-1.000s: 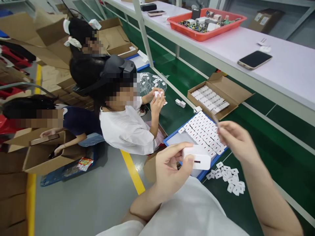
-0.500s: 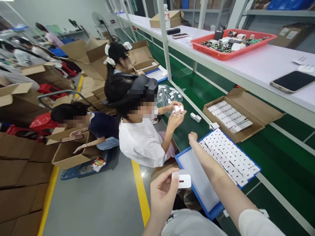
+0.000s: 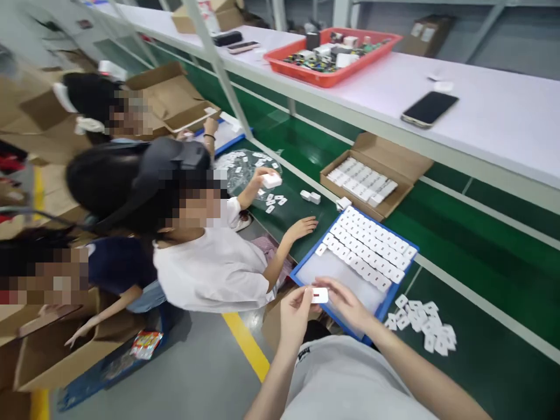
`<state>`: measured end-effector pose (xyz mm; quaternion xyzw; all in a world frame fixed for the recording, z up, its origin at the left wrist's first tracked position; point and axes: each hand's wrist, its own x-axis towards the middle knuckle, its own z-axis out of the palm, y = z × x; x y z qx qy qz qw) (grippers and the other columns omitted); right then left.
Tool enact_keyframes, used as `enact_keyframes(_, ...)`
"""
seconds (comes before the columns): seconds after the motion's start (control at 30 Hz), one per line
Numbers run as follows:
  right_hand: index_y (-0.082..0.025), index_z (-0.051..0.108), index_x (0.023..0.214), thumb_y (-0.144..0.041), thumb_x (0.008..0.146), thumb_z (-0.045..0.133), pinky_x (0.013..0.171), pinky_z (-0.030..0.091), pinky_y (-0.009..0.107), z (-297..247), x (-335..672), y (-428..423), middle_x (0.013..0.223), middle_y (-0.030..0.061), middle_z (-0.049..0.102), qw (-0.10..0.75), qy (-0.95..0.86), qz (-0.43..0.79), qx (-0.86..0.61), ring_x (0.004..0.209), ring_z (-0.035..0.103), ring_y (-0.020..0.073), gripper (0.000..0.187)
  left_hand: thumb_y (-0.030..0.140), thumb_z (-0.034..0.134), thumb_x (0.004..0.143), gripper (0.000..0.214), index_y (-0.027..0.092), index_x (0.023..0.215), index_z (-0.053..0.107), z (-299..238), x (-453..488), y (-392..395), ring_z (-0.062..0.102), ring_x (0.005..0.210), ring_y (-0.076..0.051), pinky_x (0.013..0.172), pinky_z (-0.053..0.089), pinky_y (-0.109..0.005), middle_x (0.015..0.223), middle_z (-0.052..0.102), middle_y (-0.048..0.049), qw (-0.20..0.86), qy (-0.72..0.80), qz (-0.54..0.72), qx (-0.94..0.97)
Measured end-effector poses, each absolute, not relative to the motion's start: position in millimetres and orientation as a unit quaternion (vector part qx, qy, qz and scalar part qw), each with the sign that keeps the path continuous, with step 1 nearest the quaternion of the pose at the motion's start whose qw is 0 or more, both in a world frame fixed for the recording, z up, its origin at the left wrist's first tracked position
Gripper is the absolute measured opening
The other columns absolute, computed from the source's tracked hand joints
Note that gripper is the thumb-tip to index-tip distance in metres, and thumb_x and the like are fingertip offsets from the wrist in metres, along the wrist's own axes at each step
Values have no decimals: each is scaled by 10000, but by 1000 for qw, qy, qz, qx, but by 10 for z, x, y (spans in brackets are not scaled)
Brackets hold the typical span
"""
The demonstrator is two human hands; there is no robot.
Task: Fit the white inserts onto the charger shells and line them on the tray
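My left hand [image 3: 296,312] pinches a small white rectangular plastic piece [image 3: 321,296] with a dark red slot in its face. Close to the piece's right end is my right hand [image 3: 347,304], its fingers stretched and a little apart; whether they touch the piece I cannot tell. Just beyond both hands lies a blue-rimmed tray [image 3: 301,269], partly filled with rows of similar white pieces [image 3: 370,245]. A loose heap of small white pieces [image 3: 422,321] rests on the green work surface, right of the tray.
An open cardboard box [image 3: 396,205] of white pieces stands behind the tray. A co-worker in a white shirt [image 3: 214,271] sits at left, one hand by the tray. The raised shelf carries a red bin [image 3: 301,73] of parts and a phone [image 3: 431,109].
My right hand has come back from the tray's far side to the piece in my left hand. My view has swung right, bringing the loose heap into sight. The co-worker's hands have parted.
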<state>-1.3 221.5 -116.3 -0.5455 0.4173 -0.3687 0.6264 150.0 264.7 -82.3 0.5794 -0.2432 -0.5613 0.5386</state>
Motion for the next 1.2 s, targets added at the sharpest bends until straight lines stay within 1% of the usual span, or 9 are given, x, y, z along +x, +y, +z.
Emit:
enact_keyframes(0.1, -256, 618, 1245, -540, 885, 640, 995, 521, 421, -1359, -382, 2809, 1238, 101, 659, 593, 460, -413, -516, 1139, 629, 276, 459, 565, 772, 700, 485, 92, 808, 759, -1088, 1162, 2599, 600, 490, -129, 528, 539, -251, 686, 722, -74, 468, -257, -649, 542)
enact_keyframes(0.3, -219, 613, 1138, -396, 873, 669, 983, 513, 456, -1758, -732, 3016, 1154, 117, 665, 511, 572, -469, -438, 1083, 633, 288, 323, 574, 756, 696, 497, 96, 830, 722, -1420, 606, 2503, 673, 685, -191, 620, 558, -271, 810, 738, -105, 350, -286, -733, 509)
enact_keyframes(0.53, -261, 555, 1344, -340, 883, 631, 980, 490, 433, -1738, -1007, 3098, 1291, 100, 619, 447, 627, -461, -441, 1089, 613, 271, 474, 611, 599, 798, 545, 101, 982, 653, -1620, 400, 2276, 667, 613, -163, 526, 499, -226, 782, 713, -101, 187, -348, -780, 485)
enact_keyframes(0.67, -258, 617, 1258, -337, 860, 641, 847, 510, 402, -1770, -1045, 3113, 1144, 79, 680, 441, 640, -436, -454, 885, 630, 242, 406, 577, 423, 905, 564, 75, 1037, 644, -1681, 402, 2275, 700, 674, -226, 581, 546, -314, 824, 706, -147, 116, -422, -761, 479)
enact_keyframes(0.73, -251, 609, 1245, -342, 856, 633, 743, 519, 358, -1831, -1025, 3082, 947, 50, 697, 458, 637, -427, -450, 776, 630, 219, 400, 555, 369, 940, 581, 64, 1140, 604, -1705, 415, 2321, 712, 862, -291, 742, 578, -424, 996, 689, -199, 118, -480, -715, 494)
enact_keyframes(0.83, -237, 594, 1204, -351, 835, 631, 597, 496, 304, -1956, -1006, 3019, 697, -9, 626, 488, 637, -421, -423, 612, 598, 187, 388, 458, 456, 942, 550, 100, 1359, 450, -1712, 460, 2370, 483, 1332, -337, 1124, 375, -521, 1410, 464, -235, 159, -588, -619, 496)
enact_keyframes(0.9, -229, 571, 1173, -357, 810, 636, 527, 467, 282, -2040, -1021, 2991, 640, -32, 596, 509, 639, -420, -394, 536, 575, 171, 390, 354, 535, 912, 507, 158, 1373, 456, -1698, 504, 2358, 351, 1428, -301, 1212, 246, -481, 1484, 396, -179, 166, -658, -583, 447)
enact_keyframes(1.07, -215, 530, 1137, -407, 764, 669, 436, 416, 245, -2177, -1133, 3017, 610, -51, 581, 554, 639, -420, -331, 484, 582, 164, 443, 203, 749, 709, 608, 207, 1291, 575, -1716, 525, 2261, 454, 1313, -324, 1169, 302, -499, 1306, 586, -113, 133, -757, -557, 314)
enact_keyframes(1.2, -200, 567, 1162, -403, 762, 717, 440, 395, 230, -2161, -1266, 3100, 613, -52, 570, 561, 631, -436, -312, 483, 557, 138, 473, 271, 815, 679, 543, 161, 1184, 646, -1863, 394, 2228, 521, 1204, -344, 1091, 375, -513, 1176, 645, -130, 138, -758, -557, 309)
